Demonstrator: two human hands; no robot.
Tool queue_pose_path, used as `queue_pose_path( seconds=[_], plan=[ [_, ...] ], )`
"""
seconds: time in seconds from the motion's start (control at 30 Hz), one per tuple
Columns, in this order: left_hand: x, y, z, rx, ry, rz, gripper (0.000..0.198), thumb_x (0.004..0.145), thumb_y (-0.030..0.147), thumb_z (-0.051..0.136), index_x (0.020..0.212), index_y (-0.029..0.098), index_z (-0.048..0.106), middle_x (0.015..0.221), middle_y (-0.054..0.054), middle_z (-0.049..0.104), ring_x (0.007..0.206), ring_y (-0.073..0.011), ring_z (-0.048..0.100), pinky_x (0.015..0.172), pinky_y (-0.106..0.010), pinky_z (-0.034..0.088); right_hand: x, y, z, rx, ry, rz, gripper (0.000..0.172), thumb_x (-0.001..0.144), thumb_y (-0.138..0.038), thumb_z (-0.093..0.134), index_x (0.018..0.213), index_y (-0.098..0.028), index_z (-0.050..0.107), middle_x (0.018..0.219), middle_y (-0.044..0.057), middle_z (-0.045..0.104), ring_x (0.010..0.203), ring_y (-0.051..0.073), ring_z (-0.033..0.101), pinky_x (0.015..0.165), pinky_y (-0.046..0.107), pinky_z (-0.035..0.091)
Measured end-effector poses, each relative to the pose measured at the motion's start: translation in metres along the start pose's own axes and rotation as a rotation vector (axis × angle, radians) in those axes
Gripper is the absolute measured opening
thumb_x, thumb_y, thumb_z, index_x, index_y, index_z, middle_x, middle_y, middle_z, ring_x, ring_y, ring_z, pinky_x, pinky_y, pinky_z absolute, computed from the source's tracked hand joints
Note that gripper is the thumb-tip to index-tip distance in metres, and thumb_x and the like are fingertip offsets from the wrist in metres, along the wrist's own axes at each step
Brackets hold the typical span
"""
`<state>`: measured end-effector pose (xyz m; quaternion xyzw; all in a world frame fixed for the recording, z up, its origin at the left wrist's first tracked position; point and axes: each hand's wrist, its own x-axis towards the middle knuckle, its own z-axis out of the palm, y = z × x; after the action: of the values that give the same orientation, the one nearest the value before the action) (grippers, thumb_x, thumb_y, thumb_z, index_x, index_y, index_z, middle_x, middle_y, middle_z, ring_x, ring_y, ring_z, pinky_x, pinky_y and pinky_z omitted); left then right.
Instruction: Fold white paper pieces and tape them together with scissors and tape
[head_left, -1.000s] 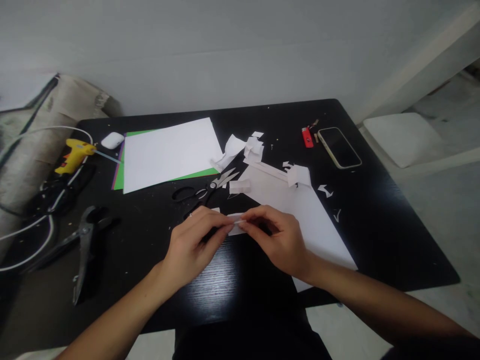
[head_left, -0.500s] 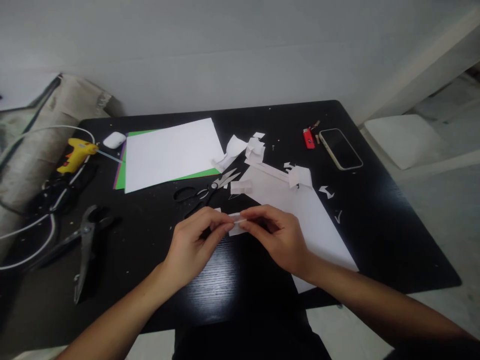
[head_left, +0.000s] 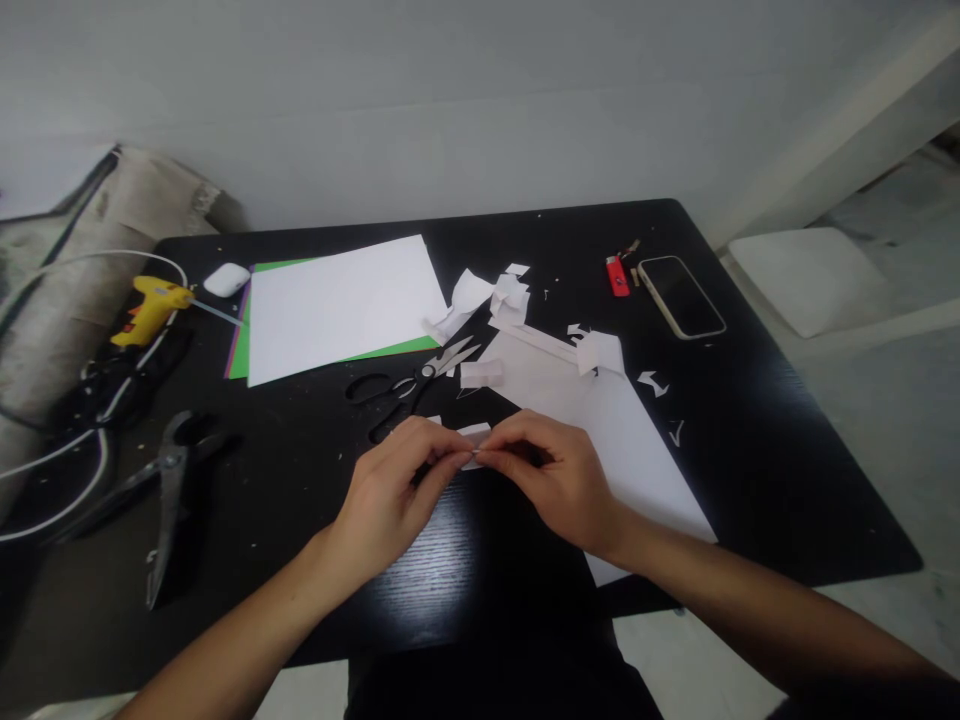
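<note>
My left hand (head_left: 401,478) and my right hand (head_left: 551,475) meet above the near middle of the black table, thumbs and forefingers pinched together. Between their fingertips is a tiny white paper piece, mostly covered by the fingers. Directly behind and below the fingertips shows a small white paper rectangle (head_left: 475,432); whether it touches them I cannot tell. Just beyond lies another small folded paper piece (head_left: 481,375). Black-handled scissors (head_left: 429,371) rest with blades parted, past my left hand. Under my right forearm stretches a large white sheet (head_left: 637,455).
Crumpled paper scraps (head_left: 510,298) lie at the back middle. White paper (head_left: 337,310) covers coloured sheets at the left, beside a white earbud case (head_left: 226,280), a yellow glue gun (head_left: 154,308) and pliers (head_left: 174,470). A red lighter (head_left: 617,276) and a phone (head_left: 682,297) sit at the right.
My fingertips have come closer together, so less of the tiny paper piece shows between them. The things on the table have stayed in place.
</note>
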<state>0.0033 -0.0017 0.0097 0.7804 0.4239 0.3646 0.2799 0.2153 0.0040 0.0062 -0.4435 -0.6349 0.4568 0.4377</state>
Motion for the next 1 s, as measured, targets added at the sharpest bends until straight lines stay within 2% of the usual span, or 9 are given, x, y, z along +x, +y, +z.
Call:
queue_pose_path(
  seconds=[0.17,0.3,0.4,0.63,0.73,1.0],
  plan=[
    [0.0029,0.0014,-0.0012,0.058,-0.006,0.084,0.011,0.098,0.011,0.064,0.106,0.018,0.066,0.095,-0.005,0.071,0.086,-0.0163,0.067,0.077,-0.03,0.056,-0.0005,-0.001,-0.0015,-0.025,-0.012,-0.065,0.008,0.092,-0.018,0.078,0.09,-0.026,0.078,0.09,0.002,0.077,0.082,0.018,0.072,0.073,0.033,0.059],
    [0.0038,0.0012,-0.0024,0.094,0.005,0.119,0.011,0.098,0.01,0.061,0.104,0.019,0.065,0.093,-0.005,0.07,0.085,-0.0172,0.065,0.076,-0.03,0.056,0.0004,0.0003,-0.0006,-0.075,0.006,-0.034,0.005,0.09,-0.024,0.081,0.088,-0.025,0.077,0.085,0.001,0.077,0.073,0.017,0.069,0.065,0.031,0.056],
    [0.0031,-0.0002,-0.0024,0.101,0.015,0.12,0.01,0.098,0.01,0.061,0.101,0.019,0.064,0.091,-0.005,0.069,0.084,-0.0175,0.065,0.075,-0.031,0.055,0.0009,0.0007,0.0001,-0.091,0.014,-0.033,0.006,0.091,-0.026,0.08,0.088,-0.024,0.075,0.084,0.002,0.076,0.071,0.017,0.068,0.064,0.031,0.055],
    [0.0035,0.0008,-0.0024,0.065,-0.02,0.118,0.011,0.098,0.01,0.061,0.102,0.019,0.063,0.091,-0.005,0.069,0.085,-0.0173,0.064,0.076,-0.032,0.055,-0.0004,0.0015,-0.0002,-0.028,-0.006,-0.081,0.006,0.092,-0.02,0.078,0.089,-0.025,0.077,0.088,0.002,0.076,0.082,0.019,0.072,0.073,0.034,0.058],
    [0.0043,0.0008,-0.0027,0.057,-0.023,0.128,0.014,0.098,0.008,0.062,0.106,0.019,0.064,0.094,-0.005,0.07,0.087,-0.017,0.064,0.078,-0.032,0.055,0.0001,0.0022,0.0007,-0.026,-0.01,-0.069,0.005,0.091,-0.021,0.079,0.088,-0.025,0.077,0.087,0.002,0.076,0.079,0.018,0.071,0.07,0.033,0.057],
    [0.0031,-0.0011,-0.0016,0.005,-0.001,0.078,0.011,0.098,0.008,0.062,0.101,0.018,0.066,0.088,-0.003,0.066,0.081,-0.0149,0.062,0.072,-0.029,0.052,0.0026,-0.0012,0.0003,-0.055,-0.01,-0.049,0.007,0.092,-0.019,0.074,0.087,-0.023,0.074,0.084,0.002,0.074,0.073,0.017,0.066,0.064,0.03,0.052]
  ],
)
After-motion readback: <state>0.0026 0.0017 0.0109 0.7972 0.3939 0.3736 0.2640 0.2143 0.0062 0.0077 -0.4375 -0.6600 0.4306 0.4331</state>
